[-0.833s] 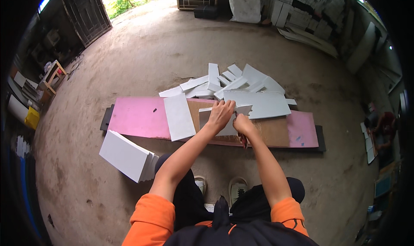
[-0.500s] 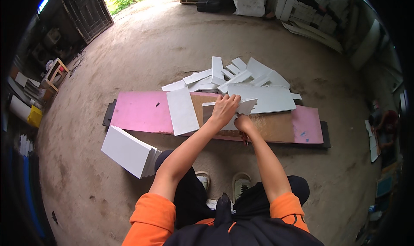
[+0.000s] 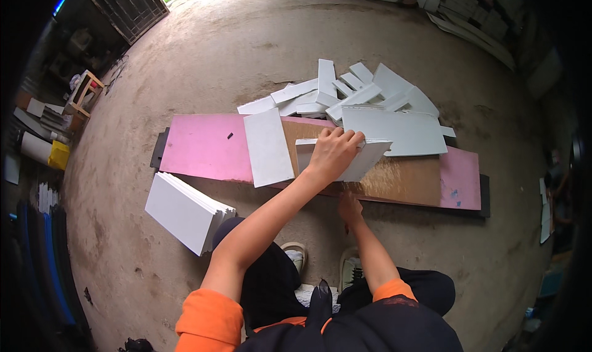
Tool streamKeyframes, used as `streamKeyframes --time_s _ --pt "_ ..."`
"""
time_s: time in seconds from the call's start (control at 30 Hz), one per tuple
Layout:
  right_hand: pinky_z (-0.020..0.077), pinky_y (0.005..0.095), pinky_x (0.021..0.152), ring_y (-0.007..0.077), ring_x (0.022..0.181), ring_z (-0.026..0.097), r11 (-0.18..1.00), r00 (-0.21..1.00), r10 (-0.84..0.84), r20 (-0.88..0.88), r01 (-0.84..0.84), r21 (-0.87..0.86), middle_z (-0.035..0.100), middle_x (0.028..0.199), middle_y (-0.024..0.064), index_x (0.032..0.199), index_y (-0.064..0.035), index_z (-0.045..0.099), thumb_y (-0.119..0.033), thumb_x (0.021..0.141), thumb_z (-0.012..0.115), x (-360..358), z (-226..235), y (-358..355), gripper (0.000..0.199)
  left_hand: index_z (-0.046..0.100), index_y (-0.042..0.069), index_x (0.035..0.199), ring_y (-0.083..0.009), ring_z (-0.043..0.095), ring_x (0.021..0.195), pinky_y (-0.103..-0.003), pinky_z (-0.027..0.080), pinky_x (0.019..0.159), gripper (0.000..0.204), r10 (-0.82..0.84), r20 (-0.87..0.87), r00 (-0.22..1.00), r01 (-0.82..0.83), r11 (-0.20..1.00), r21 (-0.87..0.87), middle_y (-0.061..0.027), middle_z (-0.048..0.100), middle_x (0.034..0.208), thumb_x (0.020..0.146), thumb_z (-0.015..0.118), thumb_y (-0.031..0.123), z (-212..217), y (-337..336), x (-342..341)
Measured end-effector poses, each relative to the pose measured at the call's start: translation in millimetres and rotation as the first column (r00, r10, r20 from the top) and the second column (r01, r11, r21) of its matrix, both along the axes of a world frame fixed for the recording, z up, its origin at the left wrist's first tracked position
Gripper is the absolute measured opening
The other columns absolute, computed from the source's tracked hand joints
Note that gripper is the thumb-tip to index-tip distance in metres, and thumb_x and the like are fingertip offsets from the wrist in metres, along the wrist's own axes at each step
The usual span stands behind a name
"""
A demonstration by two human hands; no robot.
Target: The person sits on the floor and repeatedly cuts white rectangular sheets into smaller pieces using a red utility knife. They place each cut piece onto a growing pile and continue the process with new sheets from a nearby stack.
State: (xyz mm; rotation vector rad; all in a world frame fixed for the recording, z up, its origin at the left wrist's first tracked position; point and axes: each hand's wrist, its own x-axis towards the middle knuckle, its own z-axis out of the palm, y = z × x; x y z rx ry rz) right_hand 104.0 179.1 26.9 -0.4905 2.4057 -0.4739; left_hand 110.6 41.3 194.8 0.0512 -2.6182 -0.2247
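My left hand point(image 3: 335, 151) is closed over the top edge of a white panel point(image 3: 368, 161), which stands tilted above the brown sheet point(image 3: 404, 182). Part of the panel is hidden behind the hand and wrist. Lower down, at the near edge of the pink board point(image 3: 209, 148), my right hand point(image 3: 349, 208) is closed and apart from the panel. A small dark bit shows beneath its fingers, too little to name. Left of the held panel, another white panel point(image 3: 270, 148) lies flat across the board. A larger white panel point(image 3: 394, 132) lies behind on the right.
Several white strips and offcuts point(image 3: 357, 96) are heaped beyond the board. A leaning stack of white panels point(image 3: 185, 210) stands on the floor by my left knee. A wooden stool frame point(image 3: 83, 99) and a yellow item point(image 3: 58, 155) are at the far left.
My right hand has moved away from the panel, down toward me. The left hand still grips the panel, now more upright. The view has shifted slightly.
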Motion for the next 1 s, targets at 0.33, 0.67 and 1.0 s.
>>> streamKeyframes --time_s 0.33,0.67,1.0 --pt "0.0486 0.0411 0.064 0.0280 0.076 0.062 0.924 0.935 0.351 0.049 -0.354 0.142 0.062 0.085 0.0182 0.103 -0.0011 0.054 -0.023 0.085 0.047 -79 101 50 0.029 0.057 0.013 0.090 -0.0152 0.058 0.077 -0.033 0.033 0.075 0.025 0.125 -0.128 0.984 -0.109 0.987 0.119 -0.0024 0.063 0.081 0.074 0.064 0.031 9 -14 -4" --pt "0.0457 0.0305 0.063 0.0164 0.069 0.056 0.851 0.950 0.034 -0.311 -0.191 -0.489 0.058 0.075 0.0094 0.096 0.0008 0.057 -0.019 0.071 0.069 -111 197 85 0.034 0.056 0.002 0.096 -0.0136 0.056 0.085 -0.027 0.041 0.076 0.024 0.092 -0.150 0.984 0.059 0.633 0.772 -0.0073 0.061 0.084 0.081 0.059 0.021 56 -62 33" --pt "0.0423 0.0274 0.044 0.0147 0.048 0.057 0.768 0.998 0.013 0.066 0.032 -0.639 0.056 0.057 0.0056 0.075 0.0006 0.055 -0.014 0.076 0.064 -166 152 1 0.017 0.058 0.005 0.096 -0.0073 0.049 0.074 -0.023 0.040 0.069 0.026 0.251 -0.045 0.967 -0.098 0.527 0.844 -0.0030 0.057 0.079 0.082 0.060 0.027 31 -106 57"
